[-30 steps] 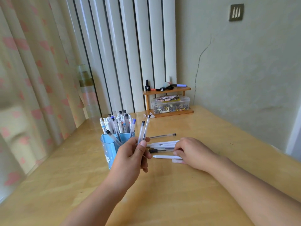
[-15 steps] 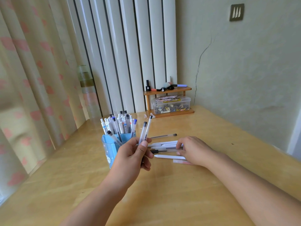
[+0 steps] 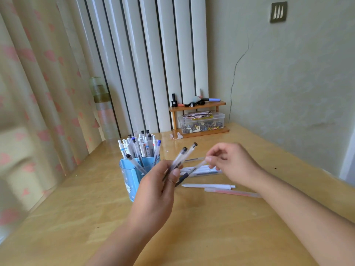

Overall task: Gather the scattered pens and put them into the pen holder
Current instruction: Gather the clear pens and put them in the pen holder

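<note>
A blue pen holder (image 3: 128, 177) stands on the wooden desk, full of several upright pens (image 3: 141, 145). Just right of it my left hand (image 3: 156, 191) is shut on two clear black-capped pens (image 3: 185, 153) that point up and to the right. My right hand (image 3: 233, 163) is raised above the desk and pinches one end of a third clear pen (image 3: 192, 170), whose dark tip slants down to my left hand. Loose on the desk lie white pens (image 3: 201, 169), another white pen (image 3: 208, 186) and a frosted pink one (image 3: 232, 192).
At the back stands a small wooden shelf (image 3: 197, 106) with small items on top and a clear plastic box (image 3: 201, 122) of clips below. A tall clear bottle (image 3: 104, 112) is at the back left by the curtain. The wall runs along the desk's right side.
My right hand has lifted off the desk with one clear pen and brought it to my left hand. The left hand still holds its two pens.
</note>
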